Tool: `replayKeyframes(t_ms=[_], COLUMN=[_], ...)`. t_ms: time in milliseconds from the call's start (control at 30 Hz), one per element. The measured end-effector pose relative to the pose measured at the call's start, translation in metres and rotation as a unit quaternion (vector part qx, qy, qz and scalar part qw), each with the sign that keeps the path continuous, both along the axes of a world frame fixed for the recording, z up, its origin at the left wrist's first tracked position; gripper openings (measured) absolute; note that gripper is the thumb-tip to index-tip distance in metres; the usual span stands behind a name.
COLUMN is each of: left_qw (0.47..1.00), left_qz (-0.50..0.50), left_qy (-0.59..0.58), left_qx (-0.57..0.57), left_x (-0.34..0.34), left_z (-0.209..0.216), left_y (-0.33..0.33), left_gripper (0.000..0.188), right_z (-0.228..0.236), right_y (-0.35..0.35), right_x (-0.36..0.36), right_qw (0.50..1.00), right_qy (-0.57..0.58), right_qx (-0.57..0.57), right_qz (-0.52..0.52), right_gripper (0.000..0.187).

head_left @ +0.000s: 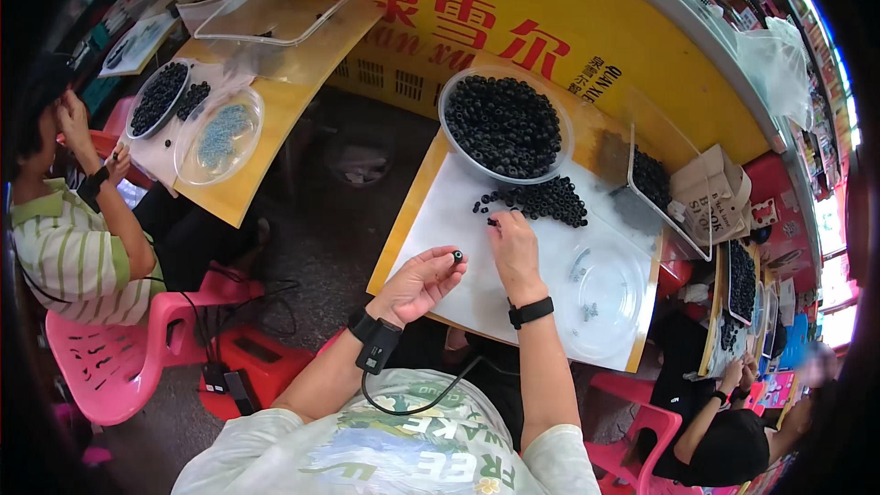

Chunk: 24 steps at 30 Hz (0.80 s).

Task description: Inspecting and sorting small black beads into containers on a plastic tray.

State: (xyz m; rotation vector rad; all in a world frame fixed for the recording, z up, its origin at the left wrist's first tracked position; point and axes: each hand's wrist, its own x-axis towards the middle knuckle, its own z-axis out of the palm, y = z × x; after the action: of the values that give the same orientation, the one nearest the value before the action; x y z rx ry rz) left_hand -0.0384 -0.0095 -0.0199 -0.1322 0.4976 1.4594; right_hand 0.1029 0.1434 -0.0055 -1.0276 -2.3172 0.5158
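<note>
My left hand (423,284), palm up, pinches a small black ring-shaped part (457,257) with a pale centre between thumb and fingertips. Over the white work surface (440,211), my right hand (516,252) has its thumb and fingers closed on another small black part (492,222), partly covered by the fingertips. Just beyond that hand lies a loose pile of black ring-shaped parts (555,202). Behind the pile a round clear tub (444,119) is heaped with more of them. To the right sits a shallow clear dish (632,298) with a few small bluish pieces (588,312).
A clear bin (632,170) of black parts and a paper bag (710,188) stand at the right. At a left table (275,142) and a right one, other people work with similar parts. A red stool (261,357) and pink chair (105,357) are on the left.
</note>
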Motion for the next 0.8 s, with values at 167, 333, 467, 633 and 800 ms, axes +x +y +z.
replayKeyframes(t_ms=[167, 333, 467, 633, 800], left_qw=[1.000, 0.999, 0.994, 0.987, 0.980], left_qz=[-0.007, -0.040, -0.075, -0.116, -0.150], left_qy=[0.008, 0.037, 0.077, 0.105, 0.122], left_qx=[-0.008, -0.002, 0.017, 0.045, 0.054], left_x=[0.001, 0.009, 0.019, 0.030, 0.039], left_z=[0.005, 0.009, 0.024, 0.033, 0.040], left_y=[0.003, 0.013, 0.025, 0.039, 0.045], left_gripper=[0.024, 0.023, 0.020, 0.018, 0.019], right_z=[0.003, 0.035, 0.041, 0.058, 0.059], right_y=[-0.007, -0.034, -0.053, -0.067, -0.069], right_x=[0.016, 0.044, 0.066, 0.081, 0.100], right_qw=[0.994, 0.886, 0.750, 0.717, 0.765], right_qy=[0.064, 0.235, 0.401, 0.466, 0.431], right_qx=[-0.087, -0.394, -0.524, -0.517, -0.478], right_qz=[-0.017, -0.065, -0.039, -0.041, -0.039], right_gripper=[0.020, 0.021, 0.030, 0.026, 0.023])
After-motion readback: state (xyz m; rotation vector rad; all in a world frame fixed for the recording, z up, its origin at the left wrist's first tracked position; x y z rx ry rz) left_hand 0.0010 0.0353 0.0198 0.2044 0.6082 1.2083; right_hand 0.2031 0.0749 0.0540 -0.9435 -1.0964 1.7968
